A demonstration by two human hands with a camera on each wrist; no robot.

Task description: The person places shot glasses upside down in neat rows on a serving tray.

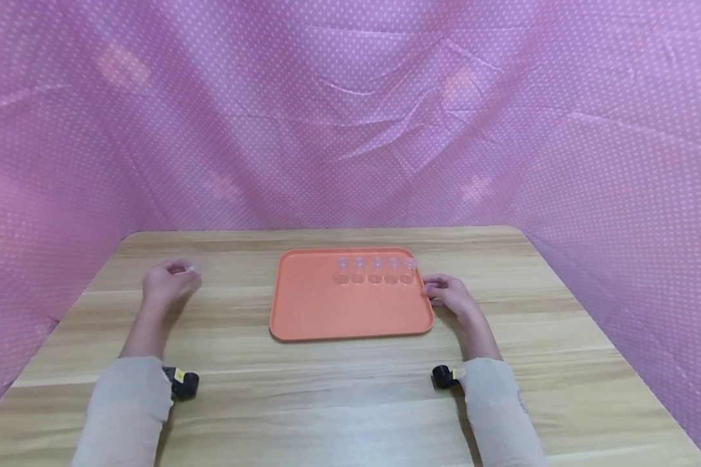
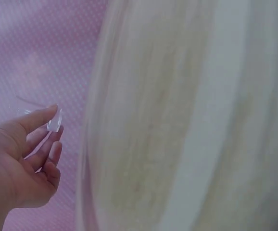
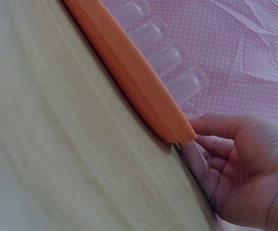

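Note:
On the left of the table, my left hand point(image 1: 168, 283) pinches a small clear plastic cup point(image 2: 54, 121) between thumb and fingers, held off the table. That cup is blurred and partly covered by the fingers. An orange tray point(image 1: 350, 314) lies flat in the middle of the table. Several clear plastic cups point(image 1: 376, 269) stand in a line along its far right part; the right wrist view shows their tall walls above the rim. At the tray's right edge, my right hand point(image 1: 448, 295) grips the rim, thumb above and fingers low beside it.
A light wood-grain table point(image 1: 304, 402) carries the tray. Pink dotted cloth point(image 1: 350, 130) hangs behind the table and along both sides. Small black cameras point(image 1: 184, 384) sit at both wrists, by the light sleeves point(image 1: 130, 402).

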